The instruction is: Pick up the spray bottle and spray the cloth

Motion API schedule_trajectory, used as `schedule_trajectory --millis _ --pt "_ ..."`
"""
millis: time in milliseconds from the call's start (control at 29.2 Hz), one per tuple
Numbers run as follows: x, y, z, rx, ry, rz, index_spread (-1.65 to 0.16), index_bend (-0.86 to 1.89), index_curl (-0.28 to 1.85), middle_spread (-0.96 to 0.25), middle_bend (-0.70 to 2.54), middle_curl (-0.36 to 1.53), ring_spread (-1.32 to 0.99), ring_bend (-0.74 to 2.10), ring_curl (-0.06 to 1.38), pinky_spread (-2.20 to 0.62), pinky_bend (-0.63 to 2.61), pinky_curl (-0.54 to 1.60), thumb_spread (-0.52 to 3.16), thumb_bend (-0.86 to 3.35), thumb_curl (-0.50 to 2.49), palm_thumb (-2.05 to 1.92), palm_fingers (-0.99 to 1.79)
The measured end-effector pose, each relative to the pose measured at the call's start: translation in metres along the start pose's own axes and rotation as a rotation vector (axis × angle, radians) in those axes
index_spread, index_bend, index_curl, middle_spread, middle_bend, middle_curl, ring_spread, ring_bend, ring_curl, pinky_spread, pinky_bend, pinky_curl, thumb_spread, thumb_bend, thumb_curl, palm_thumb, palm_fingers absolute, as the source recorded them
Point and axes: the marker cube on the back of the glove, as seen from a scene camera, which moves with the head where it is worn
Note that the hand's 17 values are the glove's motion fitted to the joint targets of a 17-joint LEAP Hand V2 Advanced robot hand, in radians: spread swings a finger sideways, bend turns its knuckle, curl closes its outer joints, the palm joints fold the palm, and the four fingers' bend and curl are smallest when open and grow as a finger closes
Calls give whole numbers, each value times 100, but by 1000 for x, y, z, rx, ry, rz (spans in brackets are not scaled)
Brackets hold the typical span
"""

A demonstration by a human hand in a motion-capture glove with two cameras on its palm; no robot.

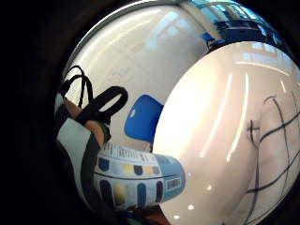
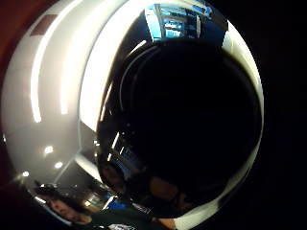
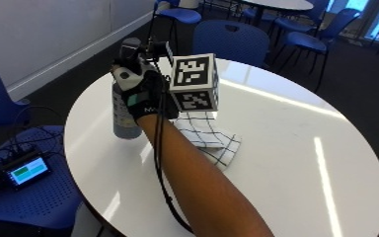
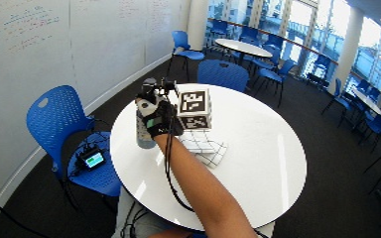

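Gloved right hand (image 3: 143, 94) grips spray bottle (image 3: 125, 116) beside cloth (image 3: 206, 138).

An office meeting or break-out room is shown. A long whiteboard wall (image 4: 58, 44) covered in handwritten notes is seen along one side. Round white tables are set about the room, the nearest table (image 4: 243, 148) and a second table (image 4: 243, 48) further back, each ringed by blue plastic chairs such as the blue chair (image 4: 55, 119) beside the wall. Dark carpet (image 4: 329, 134) is laid on the floor, and tall windows (image 4: 289, 20) are seen at the far end.
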Motion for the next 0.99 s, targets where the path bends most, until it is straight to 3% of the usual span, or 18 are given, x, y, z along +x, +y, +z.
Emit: schedule_trajectory --millis 617,995 --pt "8 -12 3 -8 83 -86 -28 28 53 -11 47 49 -13 54 44 -14 35 38 49 -3 76 92 134" --pt "-25 -31 0 -9 57 -136 -28 29 53 -12 47 49 -13 54 44 -14 35 37 47 -3 77 91 134"
